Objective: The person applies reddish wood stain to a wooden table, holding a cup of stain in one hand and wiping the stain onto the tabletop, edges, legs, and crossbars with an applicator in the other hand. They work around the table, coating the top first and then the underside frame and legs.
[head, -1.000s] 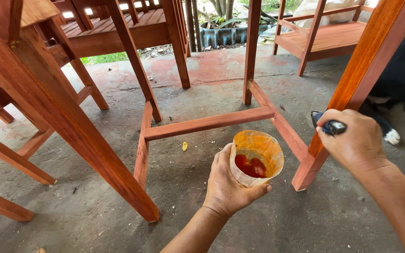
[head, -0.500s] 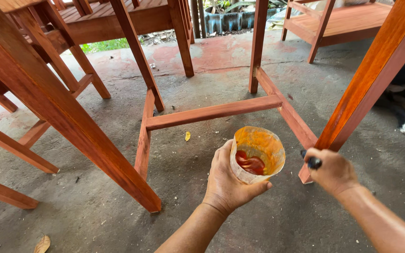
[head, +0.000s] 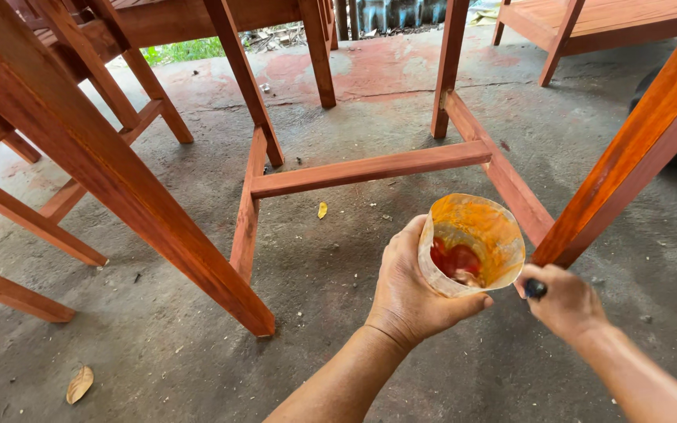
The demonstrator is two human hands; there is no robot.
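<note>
A stain-smeared plastic cup [head: 472, 244] of red-brown liquid is gripped by the left hand [head: 410, 286]. The right hand [head: 564, 301], closed on a dark brush handle [head: 535, 289], has dropped from the slanted wooden leg [head: 628, 153] to the cup's rim, presumably for reloading.

Orange-stained plastic cup [head: 472, 244] w/ red stain inside, upright; dark brush handle [head: 535, 289] just beside.

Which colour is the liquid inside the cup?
Dark red, under orange-stained walls of the cup; the head view shows it.
</note>
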